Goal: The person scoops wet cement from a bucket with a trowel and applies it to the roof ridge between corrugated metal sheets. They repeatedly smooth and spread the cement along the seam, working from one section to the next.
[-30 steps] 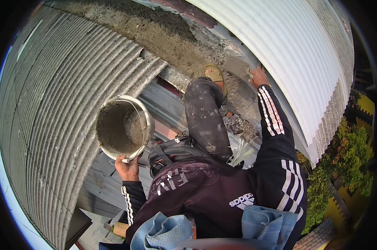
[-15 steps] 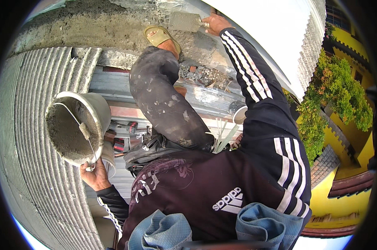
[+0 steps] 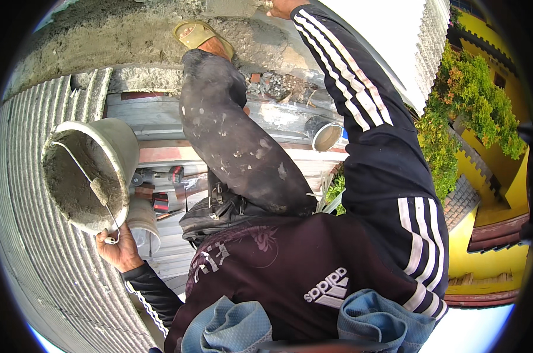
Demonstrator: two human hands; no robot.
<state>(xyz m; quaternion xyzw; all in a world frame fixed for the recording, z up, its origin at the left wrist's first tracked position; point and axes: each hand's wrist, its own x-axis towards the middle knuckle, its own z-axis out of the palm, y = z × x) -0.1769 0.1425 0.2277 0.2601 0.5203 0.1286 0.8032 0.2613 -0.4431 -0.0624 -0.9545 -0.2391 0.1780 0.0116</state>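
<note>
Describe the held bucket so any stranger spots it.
Start at the grey corrugated roof on the left. By its edge, the left hand grips a tilted pale bucket. Unlike the container beside it, this one is caked inside with grey mix.

Reaching far forward with the right arm, stretched nearly straight. Ending at the top edge in the right hand, largely cut off there, so hard to judge as to grip. Extending the left arm out to the left, with the left hand angled forward and outward. Curling its fingers closed.
</note>
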